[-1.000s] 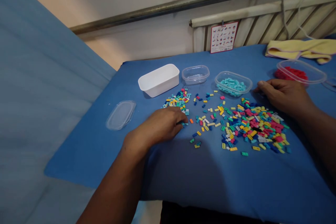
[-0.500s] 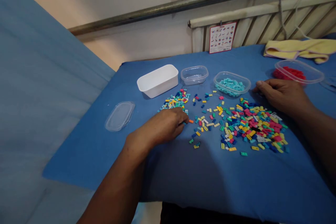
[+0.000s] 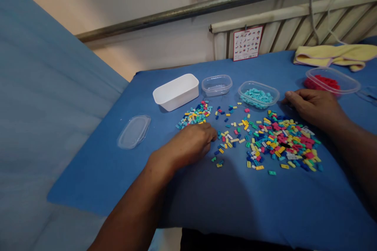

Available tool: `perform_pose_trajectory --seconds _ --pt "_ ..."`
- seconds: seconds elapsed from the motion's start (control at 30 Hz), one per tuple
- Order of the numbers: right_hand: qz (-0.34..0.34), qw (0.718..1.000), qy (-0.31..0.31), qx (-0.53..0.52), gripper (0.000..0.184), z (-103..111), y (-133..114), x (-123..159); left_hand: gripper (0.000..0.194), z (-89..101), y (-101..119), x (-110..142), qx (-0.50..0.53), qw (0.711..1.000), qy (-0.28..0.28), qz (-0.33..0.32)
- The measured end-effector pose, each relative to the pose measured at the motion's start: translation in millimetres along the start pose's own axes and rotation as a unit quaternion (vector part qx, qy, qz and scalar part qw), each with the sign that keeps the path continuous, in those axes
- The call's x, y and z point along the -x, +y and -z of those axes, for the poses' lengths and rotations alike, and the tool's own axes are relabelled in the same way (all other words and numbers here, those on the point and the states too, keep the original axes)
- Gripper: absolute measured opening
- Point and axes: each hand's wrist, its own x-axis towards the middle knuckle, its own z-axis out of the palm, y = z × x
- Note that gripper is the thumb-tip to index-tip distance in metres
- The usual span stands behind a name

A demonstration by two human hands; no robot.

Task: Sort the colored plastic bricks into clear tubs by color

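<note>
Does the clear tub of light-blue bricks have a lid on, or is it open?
Open: the clear tub near the right hand has no lid on its rim, and the light-blue bricks inside show from above.

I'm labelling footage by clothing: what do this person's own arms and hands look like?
The left hand and right hand are bare, without gloves. The left forearm and right forearm are uncovered where visible, with no sleeve, watch or bracelet showing. Some fingers are hidden, so I cannot rule out a ring.
</note>
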Motion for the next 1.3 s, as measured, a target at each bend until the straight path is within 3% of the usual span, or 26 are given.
perform_pose_trajectory --seconds 0.17,0.43,0.63,0.87,1.07,1.3 --pt "-0.003 1.0 -0.003 0.011 0.059 -1.1 -0.7 -1.2 0.024 1.7 11.9 -5.1 0.041 0.998 0.009 -0.049" --pt "0.006 1.0 -0.002 0.009 0.054 -2.5 2.0 -3.5 0.028 4.3 19.2 -9.7 0.047 0.996 -0.044 -0.055" --pt "0.01 1.0 -0.002 0.011 0.052 -1.8 3.3 -3.5 0.026 1.9 27.8 -8.3 0.029 0.994 -0.052 -0.093" --pt "0.019 1.0 0.002 0.0 0.054 -1.7 2.2 -2.3 0.027 1.2 26.6 -9.3 0.016 0.994 -0.04 -0.104" --pt "0.023 1.0 0.001 0.004 0.049 -1.6 4.7 -3.9 0.025 4.4 9.7 -8.9 0.102 0.992 0.037 -0.063" --pt "0.016 1.0 0.001 0.009 0.049 -1.3 4.5 -5.5 0.03 5.8 27.7 -9.2 0.047 0.994 -0.032 -0.092"
